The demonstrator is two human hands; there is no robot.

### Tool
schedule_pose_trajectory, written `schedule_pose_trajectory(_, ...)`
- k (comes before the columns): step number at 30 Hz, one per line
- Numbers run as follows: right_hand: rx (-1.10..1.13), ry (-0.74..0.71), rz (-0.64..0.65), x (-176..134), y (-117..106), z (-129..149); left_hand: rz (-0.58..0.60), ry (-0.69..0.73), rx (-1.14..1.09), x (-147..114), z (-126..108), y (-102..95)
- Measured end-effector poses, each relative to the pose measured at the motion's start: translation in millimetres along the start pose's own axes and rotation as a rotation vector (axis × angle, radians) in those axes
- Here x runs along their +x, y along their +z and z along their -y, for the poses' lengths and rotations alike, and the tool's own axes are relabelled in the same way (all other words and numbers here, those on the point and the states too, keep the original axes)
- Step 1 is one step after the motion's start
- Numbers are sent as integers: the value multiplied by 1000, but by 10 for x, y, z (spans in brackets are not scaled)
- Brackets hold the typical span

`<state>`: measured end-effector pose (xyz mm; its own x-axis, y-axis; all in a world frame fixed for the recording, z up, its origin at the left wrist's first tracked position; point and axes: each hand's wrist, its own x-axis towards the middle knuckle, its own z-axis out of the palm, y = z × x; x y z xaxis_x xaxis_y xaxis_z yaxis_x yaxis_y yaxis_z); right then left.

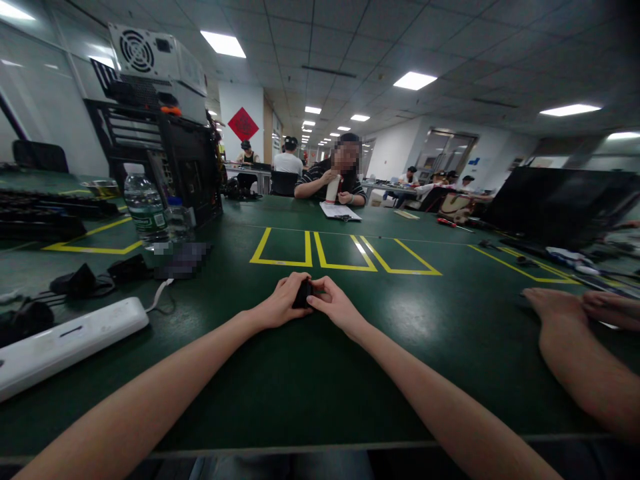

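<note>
Between my hands is a small black block-like object (pixel 302 294), resting on or just above the green table (pixel 320 373). My left hand (pixel 285 301) wraps round its left side, with the fingers over the top. On the other side, my right hand (pixel 333 300) pinches its right edge with thumb and fingertips. Much of the object is covered by my fingers, so its exact kind does not show. Yellow tape outlines (pixel 345 269) lie on the table just beyond my hands.
At left stand a white power strip (pixel 75 343), a water bottle (pixel 145 210) and an open computer case (pixel 185 167). A co-worker's hands (pixel 565 307) rest on the table at right. Across the table, a person (pixel 320 180) sits behind a clipboard (pixel 341 212).
</note>
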<state>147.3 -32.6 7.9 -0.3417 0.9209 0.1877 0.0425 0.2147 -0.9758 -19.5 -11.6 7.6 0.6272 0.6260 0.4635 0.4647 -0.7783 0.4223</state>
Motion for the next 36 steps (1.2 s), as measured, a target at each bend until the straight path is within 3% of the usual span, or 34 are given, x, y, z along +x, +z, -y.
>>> schedule_pose_trajectory(5,-13,-40,-19,-5,4,-8,1,3,-5,5,13,15)
schedule_pose_trajectory(12,-54,33,-77,30,-11,-70,0,5,-11,5,14,16)
schedule_pose_trajectory(21,-20,-17,16,-22,-8,19,8,-1,-14,-3,-6,-7)
schedule_pose_trajectory(32,-74,19,-89,42,20,-49,-9,-11,2,6,-8,11)
schedule_pose_trajectory(36,-107,10,-60,34,-9,-61,4,-16,-13,4,-23,-10)
